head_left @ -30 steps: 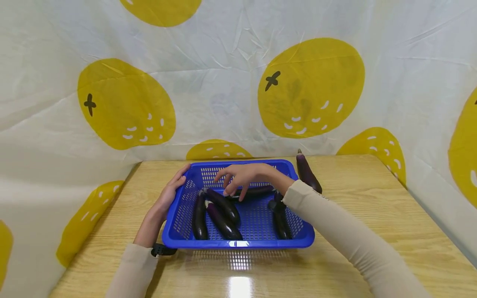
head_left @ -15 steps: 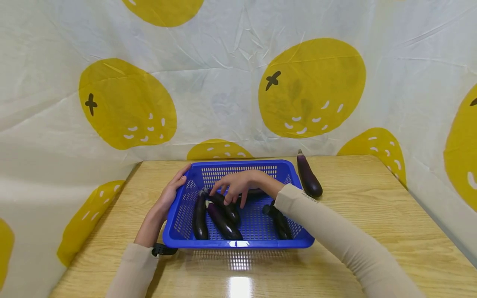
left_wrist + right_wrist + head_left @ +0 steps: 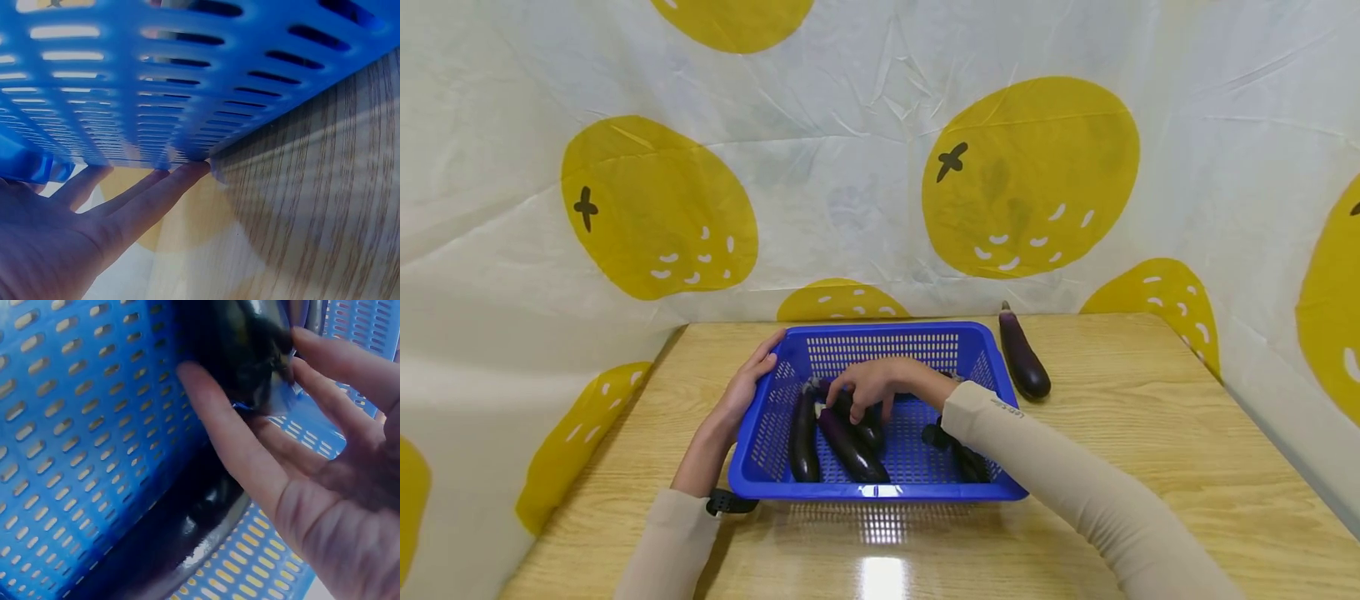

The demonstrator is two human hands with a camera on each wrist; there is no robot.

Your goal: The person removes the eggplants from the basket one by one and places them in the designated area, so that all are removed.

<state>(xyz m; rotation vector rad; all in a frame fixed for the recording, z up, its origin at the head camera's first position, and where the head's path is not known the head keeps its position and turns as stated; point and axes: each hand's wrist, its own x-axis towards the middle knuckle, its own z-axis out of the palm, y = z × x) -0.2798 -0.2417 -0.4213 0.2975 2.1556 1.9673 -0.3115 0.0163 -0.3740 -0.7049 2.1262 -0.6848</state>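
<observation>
A blue slotted basket (image 3: 880,492) holds several dark purple eggplants. The left hand (image 3: 745,387) lies along its left side; in the left wrist view the fingers (image 3: 144,200) reach out nearly straight against the outer wall (image 3: 140,94). Inside the basket, the right hand (image 3: 876,385) has thumb and fingers round the upper part of an eggplant (image 3: 870,433). The right wrist view shows the right hand (image 3: 325,469) with digits on both sides of that glossy eggplant (image 3: 250,356). Left of it lie two more, one slanted (image 3: 853,450), one near the wall (image 3: 803,442).
Outside the basket, one eggplant (image 3: 1024,358) lies on the wooden table (image 3: 1150,400) near its right rear corner. Another eggplant (image 3: 970,465) is inside at the right, partly behind the right sleeve. Patterned cloth (image 3: 842,200) hangs behind the table.
The right hand has lowered and come forward from over the rear of the basket to the middle eggplant, its fingers now round it. The left hand keeps its place.
</observation>
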